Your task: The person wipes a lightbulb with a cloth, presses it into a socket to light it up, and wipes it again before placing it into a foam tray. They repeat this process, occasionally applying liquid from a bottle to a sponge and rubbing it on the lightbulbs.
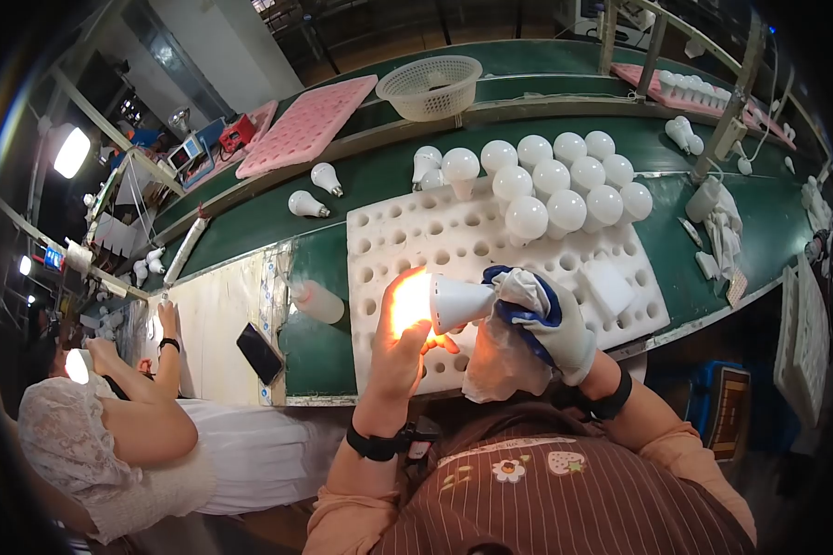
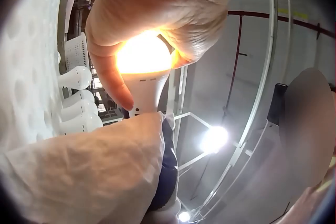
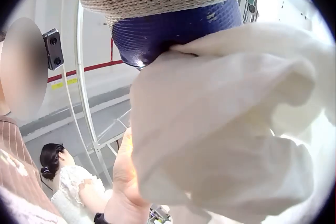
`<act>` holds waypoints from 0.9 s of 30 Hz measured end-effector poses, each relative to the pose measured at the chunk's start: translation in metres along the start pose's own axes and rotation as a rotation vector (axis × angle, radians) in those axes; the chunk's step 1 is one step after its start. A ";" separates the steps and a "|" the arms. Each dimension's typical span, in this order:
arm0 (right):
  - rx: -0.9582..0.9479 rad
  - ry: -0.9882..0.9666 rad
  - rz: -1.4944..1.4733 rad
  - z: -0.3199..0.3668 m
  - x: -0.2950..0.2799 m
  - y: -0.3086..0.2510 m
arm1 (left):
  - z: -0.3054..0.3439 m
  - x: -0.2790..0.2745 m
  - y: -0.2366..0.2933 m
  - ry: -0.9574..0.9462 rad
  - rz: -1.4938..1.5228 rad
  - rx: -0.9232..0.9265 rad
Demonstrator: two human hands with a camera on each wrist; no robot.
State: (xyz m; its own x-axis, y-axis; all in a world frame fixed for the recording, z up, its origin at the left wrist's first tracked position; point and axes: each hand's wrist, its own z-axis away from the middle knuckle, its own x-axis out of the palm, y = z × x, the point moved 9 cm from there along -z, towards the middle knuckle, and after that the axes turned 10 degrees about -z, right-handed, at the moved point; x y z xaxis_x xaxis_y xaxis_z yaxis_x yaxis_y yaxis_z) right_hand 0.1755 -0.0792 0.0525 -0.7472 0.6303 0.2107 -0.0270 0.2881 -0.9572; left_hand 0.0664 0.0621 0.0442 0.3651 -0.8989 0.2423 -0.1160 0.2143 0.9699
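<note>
A glowing LED bulb (image 1: 461, 303) lies sideways between my two hands above the foam tray. My bare left hand (image 1: 393, 356) grips its lit dome, with fingers wrapped over the glow in the left wrist view. A white and blue glove covers my right hand (image 1: 557, 326), which holds a thin white cloth (image 1: 507, 359) at the bulb's base end. That cloth (image 3: 210, 129) hides most of the gloved fingers in the right wrist view. Beneath both hands is the white foam tray (image 1: 393, 222) full of round holes, with several unlit bulbs (image 1: 565, 211) standing dome-up at its back right.
A small white foam block (image 1: 607, 285) lies on the tray's right side. Left of the tray are a bottle (image 1: 317, 302) and a phone (image 1: 260, 353). Loose bulbs (image 1: 308, 204), a plastic basket (image 1: 428, 88) and pink foam (image 1: 307, 125) sit farther back. Another person (image 1: 111, 435) works at left.
</note>
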 end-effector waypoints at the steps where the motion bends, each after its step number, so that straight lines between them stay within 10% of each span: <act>1: 0.004 -0.001 -0.002 0.002 0.001 0.000 | 0.000 0.000 0.001 -0.010 0.006 0.022; 27: -0.461 -0.102 0.520 0.019 0.030 -0.045 | 0.007 0.001 0.010 0.039 0.074 0.144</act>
State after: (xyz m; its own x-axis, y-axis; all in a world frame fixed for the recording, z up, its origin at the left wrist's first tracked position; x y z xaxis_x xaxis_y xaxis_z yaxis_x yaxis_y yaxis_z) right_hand 0.1421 -0.0869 0.0983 -0.6458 0.7053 -0.2925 0.6184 0.2584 -0.7422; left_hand 0.0595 0.0605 0.0543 0.3855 -0.8667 0.3165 -0.2745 0.2197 0.9361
